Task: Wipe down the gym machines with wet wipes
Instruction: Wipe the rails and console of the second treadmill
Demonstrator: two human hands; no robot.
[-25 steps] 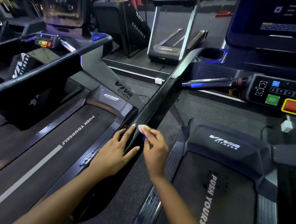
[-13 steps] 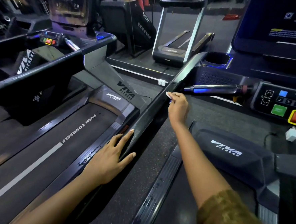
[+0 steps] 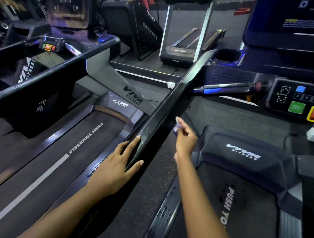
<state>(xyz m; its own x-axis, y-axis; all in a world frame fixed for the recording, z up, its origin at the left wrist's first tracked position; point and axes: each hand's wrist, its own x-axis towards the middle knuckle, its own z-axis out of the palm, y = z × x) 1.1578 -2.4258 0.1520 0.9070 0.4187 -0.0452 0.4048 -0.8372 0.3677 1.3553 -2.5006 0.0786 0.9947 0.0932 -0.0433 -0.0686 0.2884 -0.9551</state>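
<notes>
A long black side handrail [image 3: 169, 105] of the right treadmill runs diagonally from the console down toward me. My left hand [image 3: 116, 167] lies flat on its lower end, fingers spread and straight. My right hand [image 3: 185, 139] pinches a small crumpled white wet wipe [image 3: 177, 122] at its fingertips, just to the right of the rail; whether the wipe touches the rail I cannot tell. The wipe is mostly hidden by the fingers.
The right treadmill's console [image 3: 298, 101] with green and red buttons, a cup holder [image 3: 228, 56] and a chrome grip bar [image 3: 226, 87] lie ahead right. A second treadmill's belt [image 3: 73, 150] and handrail [image 3: 39, 82] are on the left. A smaller treadmill [image 3: 183, 35] stands further back.
My right hand slid the wipe up the rail toward the console, then came back down to mid-rail. My left hand stayed at the rail's lower end.
</notes>
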